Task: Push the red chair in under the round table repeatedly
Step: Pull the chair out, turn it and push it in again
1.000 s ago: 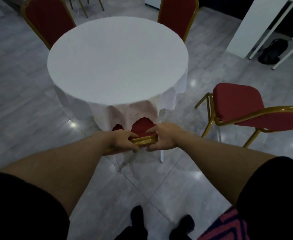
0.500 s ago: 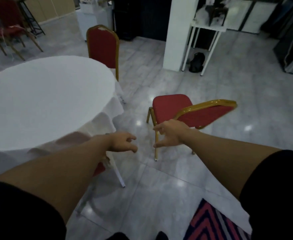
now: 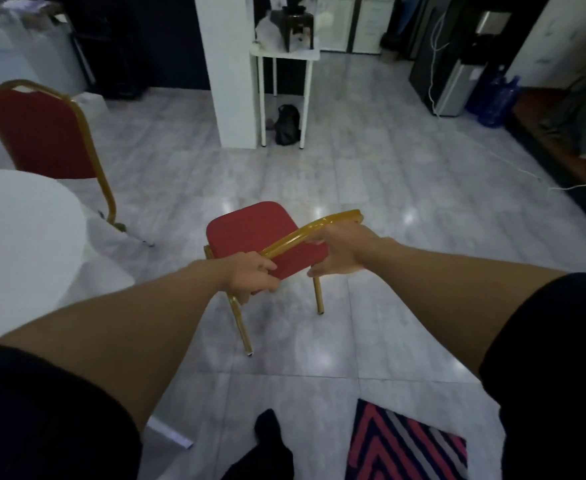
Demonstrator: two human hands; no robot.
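Observation:
A red chair (image 3: 250, 226) with a gold frame stands on the tiled floor in front of me, clear of the table. My left hand (image 3: 251, 277) grips the left end of its backrest top. Around the right part of the gold top rail my right hand (image 3: 341, 251) is closed. The round table (image 3: 18, 237) with its white cloth lies at the left edge, well apart from this chair.
Another red chair (image 3: 42, 136) stands at the table's far side. A white pillar (image 3: 225, 71) and a small white side table (image 3: 284, 57) with a black bag under it lie ahead. A striped rug (image 3: 405, 445) is by my feet. A cable crosses the floor at right.
My view turned right, away from the table. Both hands let go of the pushed-in chair, reached across, and now grip the backrest of the free-standing chair.

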